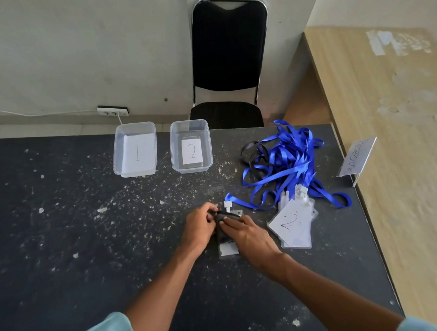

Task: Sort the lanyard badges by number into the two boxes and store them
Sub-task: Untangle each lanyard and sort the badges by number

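A clear badge holder (228, 248) lies on the dark table in front of me with a black lanyard (221, 215) bunched on top of it. My left hand (199, 227) pinches the black lanyard at the badge's upper end. My right hand (245, 233) presses on the lanyard and badge, covering most of the card, so its number is hidden. To the right lies a stack of badges (293, 223), the top one marked 2, under a tangle of blue lanyards (284, 164). Box 1 (118, 159) and box 2 (206, 150) stand at the far edge.
A black chair (231, 57) stands behind the table. A wooden counter (394, 121) borders the right side, with a small sign (356, 157) leaning at its edge. A wall socket (113, 111) sits behind box 1. A loose white badge clip (228, 205) lies near my left hand.
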